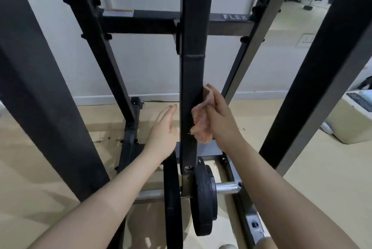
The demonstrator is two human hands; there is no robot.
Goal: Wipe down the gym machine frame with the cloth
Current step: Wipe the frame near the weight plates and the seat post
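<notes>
Two bare arms reach up from the bottom, closest to us. The left hand is flat with straight fingers, holding nothing, just beside the middle post. The right hand grips the pink cloth and presses it on that post's right side. I think the wiping is only partly done (the slanted bars and the crossbar look untouched, though I can't be sure). No boxes or bins to tell about.

— Where's your cloth?
— Pink, crumpled, bunched against the right face of the centre upright.
— And your frame?
— Black steel, upright bars, a crossbar at the far side lettered FLEX.
</notes>
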